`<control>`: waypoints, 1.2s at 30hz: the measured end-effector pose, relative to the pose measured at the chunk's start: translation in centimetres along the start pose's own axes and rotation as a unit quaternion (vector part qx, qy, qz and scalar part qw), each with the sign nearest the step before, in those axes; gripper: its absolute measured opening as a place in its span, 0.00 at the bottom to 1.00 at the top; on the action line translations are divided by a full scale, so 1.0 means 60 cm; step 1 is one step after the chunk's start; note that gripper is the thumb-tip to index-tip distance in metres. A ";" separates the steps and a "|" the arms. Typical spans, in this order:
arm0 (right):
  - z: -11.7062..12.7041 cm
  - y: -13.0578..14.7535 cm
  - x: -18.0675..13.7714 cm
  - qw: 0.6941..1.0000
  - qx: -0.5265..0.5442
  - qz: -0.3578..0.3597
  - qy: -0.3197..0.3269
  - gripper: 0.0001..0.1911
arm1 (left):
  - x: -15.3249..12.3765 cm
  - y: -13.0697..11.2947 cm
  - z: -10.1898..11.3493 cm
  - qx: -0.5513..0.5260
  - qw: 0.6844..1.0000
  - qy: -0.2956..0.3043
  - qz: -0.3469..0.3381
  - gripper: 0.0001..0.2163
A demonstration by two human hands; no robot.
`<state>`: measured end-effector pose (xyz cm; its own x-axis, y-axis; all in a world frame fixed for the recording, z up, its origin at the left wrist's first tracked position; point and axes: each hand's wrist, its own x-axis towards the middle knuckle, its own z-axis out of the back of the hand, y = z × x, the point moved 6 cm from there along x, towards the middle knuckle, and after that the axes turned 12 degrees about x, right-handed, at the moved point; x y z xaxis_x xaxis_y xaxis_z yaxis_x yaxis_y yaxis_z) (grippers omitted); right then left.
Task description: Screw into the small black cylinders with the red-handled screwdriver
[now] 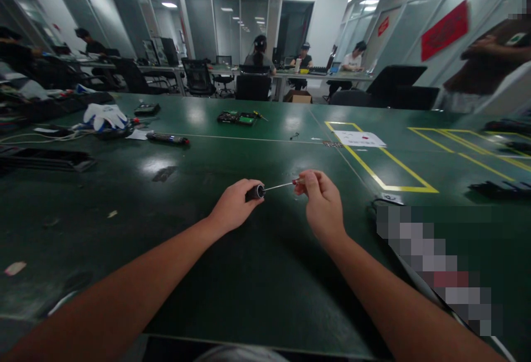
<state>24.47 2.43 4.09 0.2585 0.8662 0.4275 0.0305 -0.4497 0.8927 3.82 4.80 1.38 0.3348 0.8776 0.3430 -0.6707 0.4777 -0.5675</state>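
Nearest you, your forearms reach over the green counter (232,290), and a long, pixelated object (433,265) lies just beside your right forearm at the lower right of the frame, probably the closest thing to bump. Mid-frame, your left hand (235,204) has its fingers curled snugly round a dark cylinder (255,192), whose round end faces right. Your right hand (326,202) has a tight, pinched grip on what looks like a screwdriver (280,187) with a red collar; its thin shaft spans to the cylinder's end. So both pieces are up in hand and lined up; whether the tip is seated, or anything has turned, you cannot tell. Letting go and setting down are not yet done.

Farther off, a black tray (45,158), a black tube (164,138) and white gloves (105,117) lie at left, a circuit board (244,118) at upper centre, and a paper sheet (365,140) across yellow tape (409,188) at right, all well apart from your hands. Beyond are chairs (194,77) and seated people (260,63).
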 end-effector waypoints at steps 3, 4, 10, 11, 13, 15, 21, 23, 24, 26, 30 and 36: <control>-0.009 0.017 -0.009 0.995 -0.086 0.040 0.040 0.15 | -0.001 0.000 0.000 0.019 1.000 0.011 0.002 0.12; -0.011 0.020 -0.012 0.992 -0.106 0.048 0.051 0.15 | -0.001 -0.001 0.000 0.024 1.000 0.015 0.000 0.12; -0.015 0.028 -0.015 0.978 -0.183 0.071 0.067 0.14 | -0.001 0.002 -0.004 0.029 0.999 0.029 -0.006 0.11; -0.014 0.030 -0.014 0.977 -0.190 0.073 0.062 0.15 | -0.001 0.003 -0.005 0.028 0.999 0.030 -0.003 0.11; -0.012 0.032 -0.011 0.975 -0.200 0.071 0.057 0.15 | -0.001 0.007 -0.006 0.027 0.999 0.032 0.005 0.12; -0.012 0.033 -0.008 0.975 -0.204 0.066 0.058 0.15 | 0.000 0.009 -0.007 0.026 0.999 0.036 0.010 0.12; -0.010 0.031 -0.006 0.974 -0.213 0.059 0.051 0.15 | 0.001 0.009 -0.009 0.023 0.999 0.042 0.020 0.12; -0.010 0.031 -0.006 0.974 -0.213 0.060 0.049 0.15 | 0.002 0.009 -0.007 0.024 0.999 0.034 0.026 0.12; -0.009 0.030 -0.006 0.974 -0.211 0.060 0.047 0.15 | 0.002 0.009 -0.006 0.026 0.999 0.029 0.028 0.14; -0.008 0.030 -0.006 0.976 -0.206 0.061 0.043 0.16 | 0.002 0.008 -0.003 0.032 0.999 0.017 0.029 0.17; -0.006 0.029 -0.006 0.978 -0.196 0.062 0.038 0.16 | 0.002 0.002 0.001 0.050 0.999 0.005 0.012 0.21; -0.004 0.029 -0.005 0.978 -0.199 0.058 0.030 0.16 | 0.001 -0.017 -0.012 0.107 0.993 0.045 -0.035 0.21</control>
<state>24.25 1.44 5.57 0.1798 0.8309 0.5265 -0.3768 -0.4362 0.8171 4.96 4.37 1.45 0.4370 0.8474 0.3016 -0.7653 0.5265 -0.3702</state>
